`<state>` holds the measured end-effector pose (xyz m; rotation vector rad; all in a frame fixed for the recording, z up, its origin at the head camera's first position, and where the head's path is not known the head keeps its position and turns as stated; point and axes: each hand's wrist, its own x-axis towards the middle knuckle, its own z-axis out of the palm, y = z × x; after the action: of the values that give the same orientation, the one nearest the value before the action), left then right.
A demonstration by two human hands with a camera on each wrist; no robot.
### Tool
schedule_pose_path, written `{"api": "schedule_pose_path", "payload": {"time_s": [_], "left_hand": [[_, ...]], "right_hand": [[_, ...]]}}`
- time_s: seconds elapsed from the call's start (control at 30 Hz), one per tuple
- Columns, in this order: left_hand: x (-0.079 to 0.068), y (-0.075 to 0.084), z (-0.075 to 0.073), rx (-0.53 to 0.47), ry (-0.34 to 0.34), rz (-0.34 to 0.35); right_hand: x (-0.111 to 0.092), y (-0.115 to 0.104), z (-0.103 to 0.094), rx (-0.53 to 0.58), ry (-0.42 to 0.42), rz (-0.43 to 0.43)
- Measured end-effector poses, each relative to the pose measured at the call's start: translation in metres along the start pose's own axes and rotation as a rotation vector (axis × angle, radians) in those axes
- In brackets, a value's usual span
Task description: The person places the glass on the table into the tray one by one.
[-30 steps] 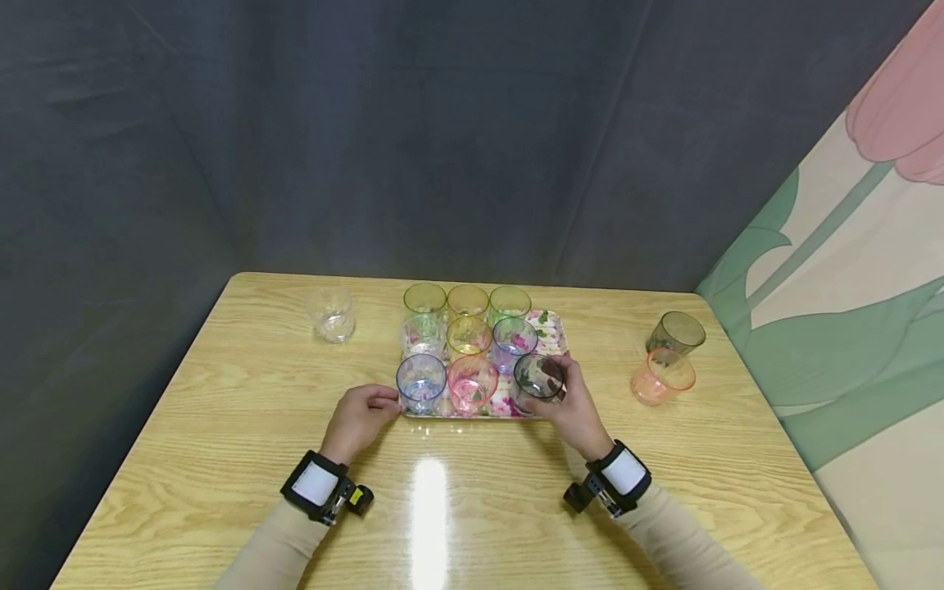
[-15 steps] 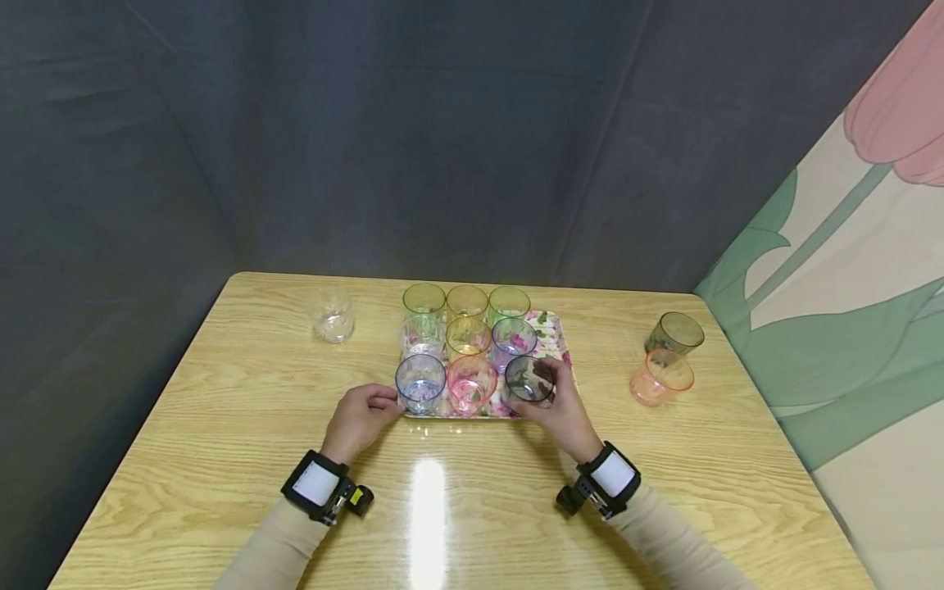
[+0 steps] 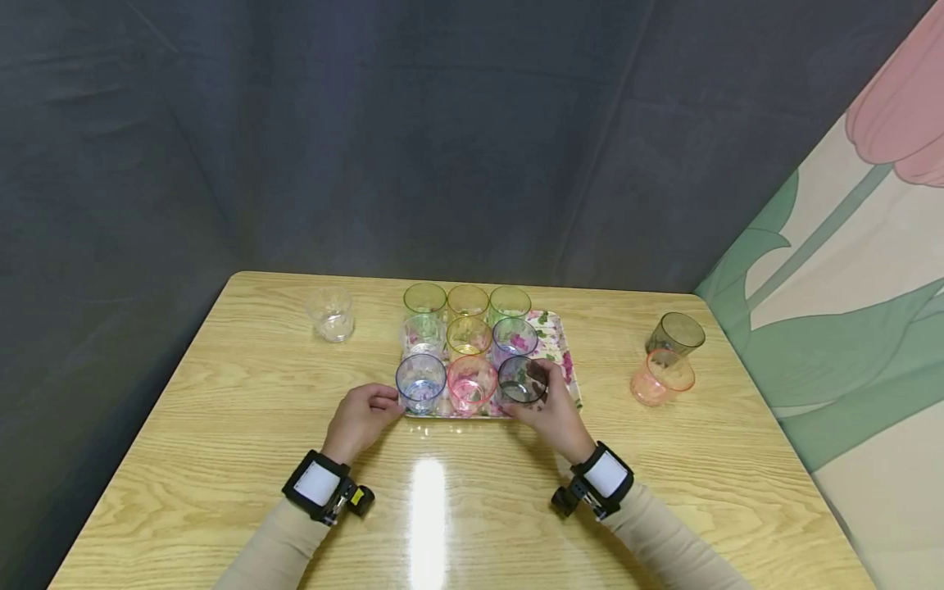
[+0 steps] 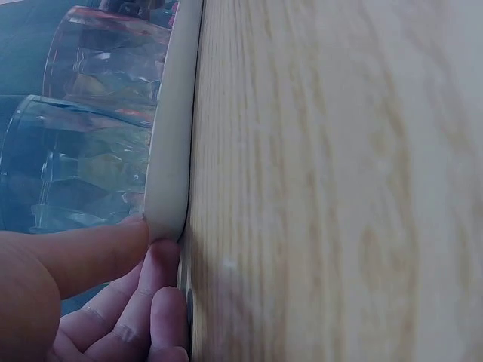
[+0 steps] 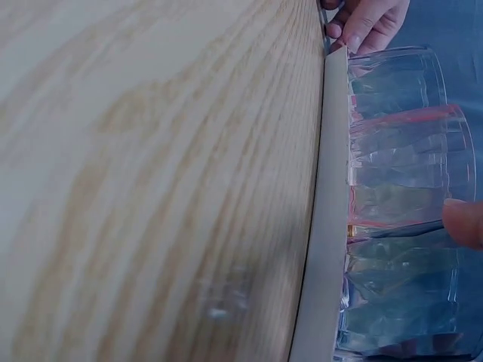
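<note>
My right hand [image 3: 555,422] grips a dark grey glass [image 3: 519,385] at the front of a flowered tray [image 3: 555,340]. The dark glass stands close beside a pink-rimmed glass [image 3: 472,390], with a blue-rimmed glass [image 3: 421,387] to its left. At the tray's front left corner, my left hand [image 3: 360,423] pinches the rim between thumb and fingers. The left wrist view shows the thumb [image 4: 98,253] over the pale tray edge [image 4: 172,151]. Behind the front row stand a purple glass [image 3: 514,338], a yellow glass [image 3: 469,336] and a clear glass [image 3: 424,338].
Three green and amber glasses, among them an amber one [image 3: 468,300], form the tray's back row. A clear glass [image 3: 332,315] stands apart on the wooden table [image 3: 243,426] at left. At right are a smoky glass [image 3: 677,329] and an orange glass [image 3: 659,381].
My right hand has moved left with the dark grey glass, bringing it close to the pink-rimmed one. The left hand has stayed at the tray corner.
</note>
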<state>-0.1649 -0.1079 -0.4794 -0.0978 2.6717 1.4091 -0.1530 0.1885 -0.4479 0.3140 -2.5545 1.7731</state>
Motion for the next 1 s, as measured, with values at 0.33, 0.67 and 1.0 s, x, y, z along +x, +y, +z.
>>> {"api": "schedule_pose_path", "payload": {"time_s": [0.33,0.67,1.0], "left_hand": [[0.0,-0.003,0.0,0.0,0.007,0.009],[0.0,-0.001,-0.002,-0.006,-0.006,0.005],[-0.001,0.0,-0.002,0.003,-0.009,0.001]], "right_hand": [[0.0,0.019,-0.005,-0.059,0.019,0.059],[0.007,0.018,-0.056,-0.279,0.269,0.05],[-0.001,0.04,-0.083,-0.788,-0.02,0.307]]}}
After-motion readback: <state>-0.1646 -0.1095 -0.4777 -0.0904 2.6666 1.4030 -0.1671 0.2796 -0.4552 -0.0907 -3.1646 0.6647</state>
